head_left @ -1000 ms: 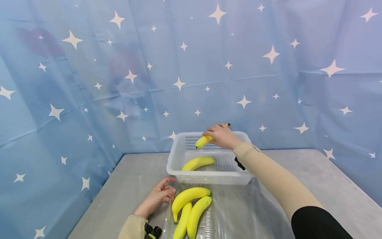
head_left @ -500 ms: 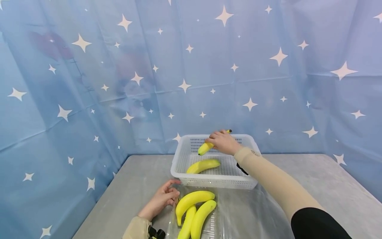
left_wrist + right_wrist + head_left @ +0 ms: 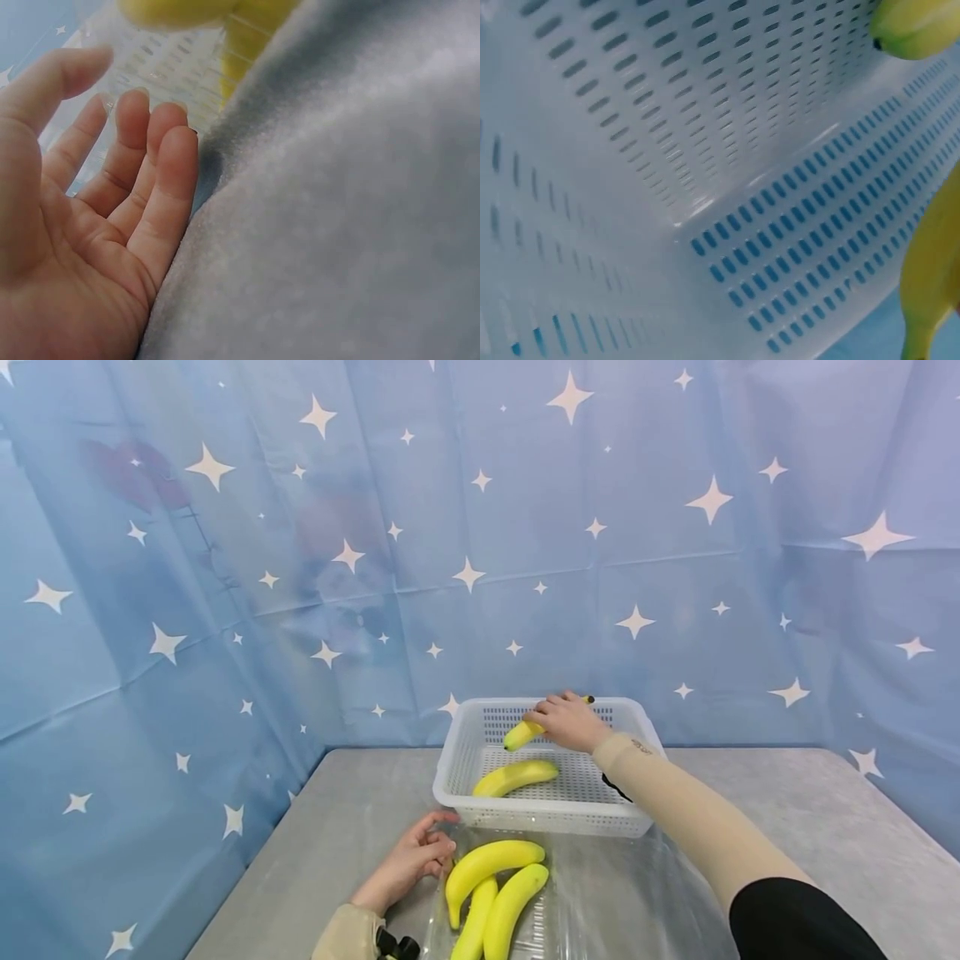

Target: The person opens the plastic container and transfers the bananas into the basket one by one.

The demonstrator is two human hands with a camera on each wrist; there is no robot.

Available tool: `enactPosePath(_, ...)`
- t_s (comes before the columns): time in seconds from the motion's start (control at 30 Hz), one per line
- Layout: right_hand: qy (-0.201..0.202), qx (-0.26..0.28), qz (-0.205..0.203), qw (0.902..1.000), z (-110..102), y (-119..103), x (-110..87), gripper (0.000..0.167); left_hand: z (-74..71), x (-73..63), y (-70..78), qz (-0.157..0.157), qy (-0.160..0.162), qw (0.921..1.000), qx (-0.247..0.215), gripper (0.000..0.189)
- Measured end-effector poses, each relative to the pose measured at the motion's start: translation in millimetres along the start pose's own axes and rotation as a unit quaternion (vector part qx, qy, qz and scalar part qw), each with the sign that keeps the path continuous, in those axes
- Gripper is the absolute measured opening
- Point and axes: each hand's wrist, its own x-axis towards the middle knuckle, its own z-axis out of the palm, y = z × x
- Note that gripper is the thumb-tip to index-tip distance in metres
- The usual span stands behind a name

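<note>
In the head view my right hand (image 3: 573,724) grips a yellow banana (image 3: 521,737) over a white perforated basket (image 3: 540,807). The right wrist view has this banana (image 3: 930,262) at its right edge, stem pointing down. A second banana (image 3: 517,777) lies in the basket's left part. My left hand (image 3: 412,857), palm turned inward and fingers loosely bent, is at the left edge of a clear plastic box (image 3: 537,935). Three bananas (image 3: 495,860) are inside that box. In the left wrist view, the left hand's fingertips (image 3: 177,146) overlap the transparent wall.
Folded out to the box's right is a clear sheet of plastic (image 3: 630,885), close in front of the basket. Everything stands on a grey table (image 3: 787,785). Behind it hangs a blue curtain (image 3: 420,527) with white stars.
The head view has shifted slightly. My right hand is a little lower over the basket, with the banana still in its grip. The left hand stays at the box's edge.
</note>
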Motion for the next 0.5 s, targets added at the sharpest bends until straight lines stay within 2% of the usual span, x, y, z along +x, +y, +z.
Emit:
enactPosePath(0.23, -0.012, 0.009, -0.007, 0.9999, 6.1, 3.1, -2.5, 0.045, 0.3, 0.5, -2.3, -0.002, -0.002, 1.0, 0.002, 0.044)
enactPosePath(0.5, -0.07, 0.06, -0.009, 0.9957, 2.8, 1.1, 4.3, 0.046, -1.5, 1.6, -1.2, -0.005, 0.003, 1.0, 0.003, 0.042)
